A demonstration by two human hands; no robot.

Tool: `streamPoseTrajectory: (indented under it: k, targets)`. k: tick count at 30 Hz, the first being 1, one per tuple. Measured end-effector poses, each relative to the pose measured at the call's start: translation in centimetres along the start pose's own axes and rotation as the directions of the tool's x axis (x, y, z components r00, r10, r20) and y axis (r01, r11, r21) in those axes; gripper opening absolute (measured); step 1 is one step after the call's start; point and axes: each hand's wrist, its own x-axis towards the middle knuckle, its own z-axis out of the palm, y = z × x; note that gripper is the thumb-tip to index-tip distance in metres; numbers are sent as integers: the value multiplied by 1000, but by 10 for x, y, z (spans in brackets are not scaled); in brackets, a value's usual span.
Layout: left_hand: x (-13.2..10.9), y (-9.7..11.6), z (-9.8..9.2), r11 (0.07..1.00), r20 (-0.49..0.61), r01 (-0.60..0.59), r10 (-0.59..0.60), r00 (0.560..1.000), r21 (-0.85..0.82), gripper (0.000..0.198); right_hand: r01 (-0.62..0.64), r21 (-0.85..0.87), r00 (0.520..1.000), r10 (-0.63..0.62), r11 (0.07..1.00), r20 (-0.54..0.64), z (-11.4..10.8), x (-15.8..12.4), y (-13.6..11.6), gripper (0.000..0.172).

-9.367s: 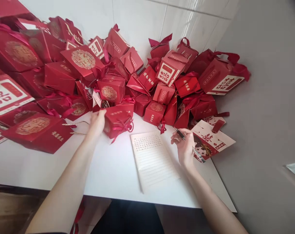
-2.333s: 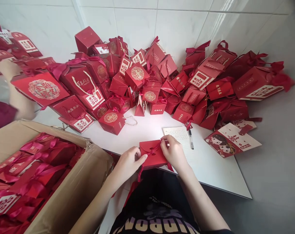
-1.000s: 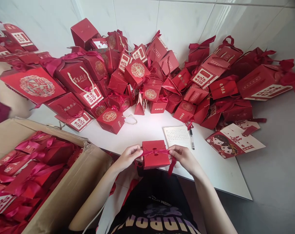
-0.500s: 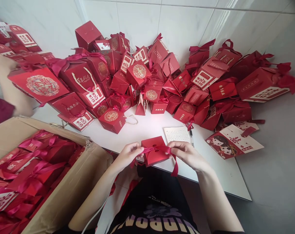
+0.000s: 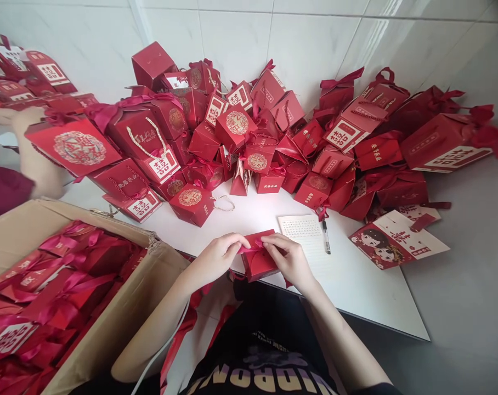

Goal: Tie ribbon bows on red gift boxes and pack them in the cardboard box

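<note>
A small red gift box (image 5: 258,262) sits at the near edge of the white table (image 5: 364,285), with a red ribbon (image 5: 251,247) across its top. My left hand (image 5: 218,257) pinches the ribbon on the left side of the box. My right hand (image 5: 288,258) is closed on the ribbon from the right, fingertips nearly meeting the left hand's over the box top. Loose ribbon ends hang down below the table edge.
A big heap of red gift boxes (image 5: 249,137) fills the back of the table. A notebook (image 5: 310,241) and a pen (image 5: 326,236) lie right of my hands, beside a flat printed card (image 5: 397,241). A cardboard carton (image 5: 109,307) of red boxes stands left. Another person's arm (image 5: 35,159) shows far left.
My two hands have come together over the box top, drawing the ribbon in from its spread-out position. Before that, I put the pen down and took up this box.
</note>
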Motion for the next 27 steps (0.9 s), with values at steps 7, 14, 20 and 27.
streamPoseTrajectory:
  k: [7,14,20,27]
  targets:
    - [2,8,-2,950,43,-103,94,995,296,10,1,-32,1000,-1,1000,6,2,-1,-1,25]
    - [8,12,-4,796,65,-327,343,937,509,19,-151,46,985,155,987,-78,8,-1,-2,23]
    - [12,15,-3,694,88,-360,395,914,623,23,-116,-51,993,114,992,-35,5,0,-8,15]
    - [13,22,-10,742,113,-424,432,895,519,27,-138,-25,990,137,990,-44,7,0,-8,14]
